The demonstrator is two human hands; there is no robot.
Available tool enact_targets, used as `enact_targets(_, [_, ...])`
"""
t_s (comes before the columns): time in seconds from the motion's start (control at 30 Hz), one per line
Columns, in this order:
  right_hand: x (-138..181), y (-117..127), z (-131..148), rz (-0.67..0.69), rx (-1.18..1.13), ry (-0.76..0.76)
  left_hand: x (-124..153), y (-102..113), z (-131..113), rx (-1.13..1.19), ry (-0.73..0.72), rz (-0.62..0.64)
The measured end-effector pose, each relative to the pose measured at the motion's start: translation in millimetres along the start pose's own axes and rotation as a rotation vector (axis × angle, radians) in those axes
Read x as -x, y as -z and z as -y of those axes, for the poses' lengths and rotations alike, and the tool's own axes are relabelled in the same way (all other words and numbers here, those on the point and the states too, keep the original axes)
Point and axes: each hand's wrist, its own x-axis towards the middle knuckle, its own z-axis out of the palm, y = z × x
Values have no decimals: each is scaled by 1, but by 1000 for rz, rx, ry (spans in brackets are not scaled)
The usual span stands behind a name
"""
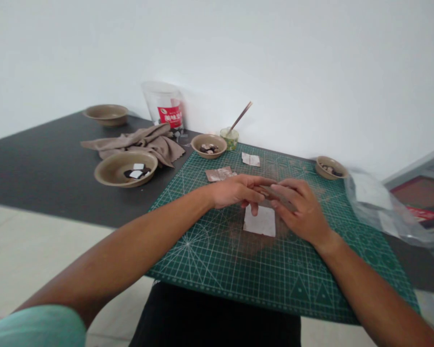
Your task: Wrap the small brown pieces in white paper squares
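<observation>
Where a dark gray tabletop (39, 159) meets a plain white wall (292, 62), a green gridded cutting mat (210, 255), dusted brown near its middle, covers much of the surface; pale floor tiles (29, 241) show below at left. A brown bowl (100, 179) with black and white pieces rests beside a crumpled brown cloth (144, 141), and a clear plastic tub (162, 103) with a red label stands behind. Both arms extend forward, the left from a mint-green sleeve (39, 327) at lower left, the right from lower right. The left hand (235, 191) and right hand (302, 208) converge above the mat, palms inward, their fingers curled and meeting at the tips; blur and overlap prevent telling whether they pinch anything. A square white sheet (260, 223) lies flat on the mat directly beneath, partly overlapped in view by the left fingers.
</observation>
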Motion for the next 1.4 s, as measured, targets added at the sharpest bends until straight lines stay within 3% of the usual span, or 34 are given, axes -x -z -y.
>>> enact_targets(0.23, [2,-4,2,75,22,35,-1,2,2,-74,2,119])
enact_targets(0.5, [3,-6,8,169,-73,66,-2,0,3,-94,31,174])
enact_targets(0.57, [2,-6,7,152,-92,54,-1,0,1,-122,17,124])
enact_targets(0.63, [1,-4,8,160,-127,8,2,1,-3,-239,-35,-19])
enact_targets(0.73, [0,0,9,249,-170,-70,9,6,-12,-617,-121,-240])
enact_targets(0.83, [-2,-1,12,370,-101,-62,15,9,-15,-930,-129,-172])
enact_targets(0.97, [-1,-6,15,456,39,-42,17,9,-10,-1149,-116,-58])
enact_targets(1.2, [0,-5,14,402,-52,-18,21,7,-10,-1202,43,2])
enact_targets(1.4, [-2,-6,12,457,-167,93,22,7,-9,-1230,62,24])
